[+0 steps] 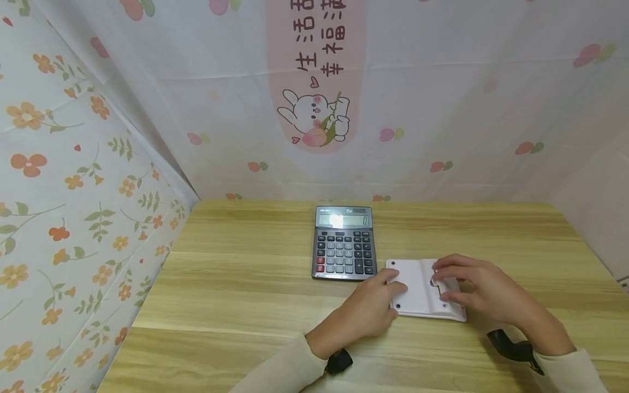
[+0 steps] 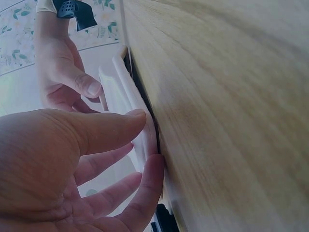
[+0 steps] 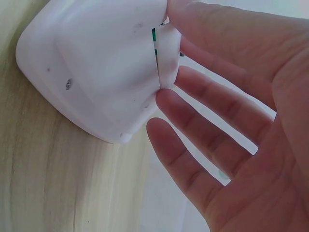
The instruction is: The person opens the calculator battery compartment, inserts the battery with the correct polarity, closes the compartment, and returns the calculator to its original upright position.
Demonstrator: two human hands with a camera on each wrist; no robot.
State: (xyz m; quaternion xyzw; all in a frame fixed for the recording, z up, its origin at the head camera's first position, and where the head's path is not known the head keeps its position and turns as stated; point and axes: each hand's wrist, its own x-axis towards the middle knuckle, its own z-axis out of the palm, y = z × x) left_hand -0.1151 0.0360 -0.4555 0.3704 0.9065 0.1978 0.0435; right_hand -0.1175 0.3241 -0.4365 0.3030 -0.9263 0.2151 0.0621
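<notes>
A white calculator (image 1: 413, 286) lies face down on the wooden table, with dark screw holes at its corners. My left hand (image 1: 372, 307) holds its left end, fingers on the back and thumb at the near edge. At the other end, my right hand (image 1: 484, 289) pinches a small white battery cover (image 3: 169, 55) between thumb and fingers. That cover is tilted up from the back; a strip of green circuit board (image 3: 155, 41) shows in the gap. The right wrist view shows the ring and little fingers spread loosely beside the casing.
A grey desktop calculator (image 1: 344, 245) lies face up behind the left hand, its display lit with a zero. The wooden table (image 1: 236, 305) meets a patterned cloth (image 1: 417, 109) at the back and a floral cloth (image 1: 73, 218) on the left.
</notes>
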